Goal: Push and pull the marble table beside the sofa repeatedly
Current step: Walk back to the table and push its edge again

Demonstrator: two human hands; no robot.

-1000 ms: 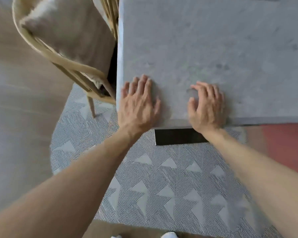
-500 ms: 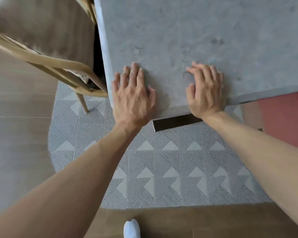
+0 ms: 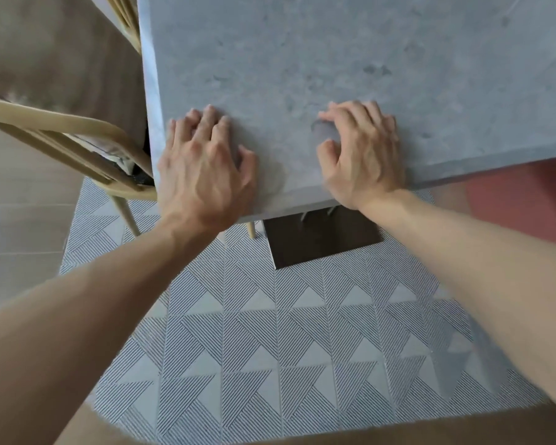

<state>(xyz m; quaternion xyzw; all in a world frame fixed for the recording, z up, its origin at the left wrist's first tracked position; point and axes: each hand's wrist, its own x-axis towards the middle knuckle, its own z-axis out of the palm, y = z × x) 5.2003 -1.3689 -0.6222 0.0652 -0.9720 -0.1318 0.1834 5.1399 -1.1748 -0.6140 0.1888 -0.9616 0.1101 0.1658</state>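
Marble table (image 3: 334, 59) fills the upper centre and upper right of the frame, near edge running diagonally down-left to up-right across the middle. Both hands palm-down on the top near that edge: left hand (image 3: 203, 168) at the near-left corner, fingers close together and slightly curled, heel of the palm overhanging the edge; right hand (image 3: 363, 152) further right, fingers bent, clawed onto the slab, thumb tucked in. Neither wraps under the edge as far as visible, so the hold looks like friction only. Dark base (image 3: 325, 239) shows below the edge at centre, sitting on the patterned rug (image 3: 270, 348). Wooden chair (image 3: 77, 130) with a cushion sits upper left, just beside the table's left side; cannot tell if touching. Judgement: mid push-pull stroke, direction unclear. To do it well, keep palms loaded downward so they don't slide, move both arms evenly so the top doesn't twist toward the chair, keep strokes short, since the rug may drag or bunch under the base. Hooking fingers over the edge would probably help pulling.
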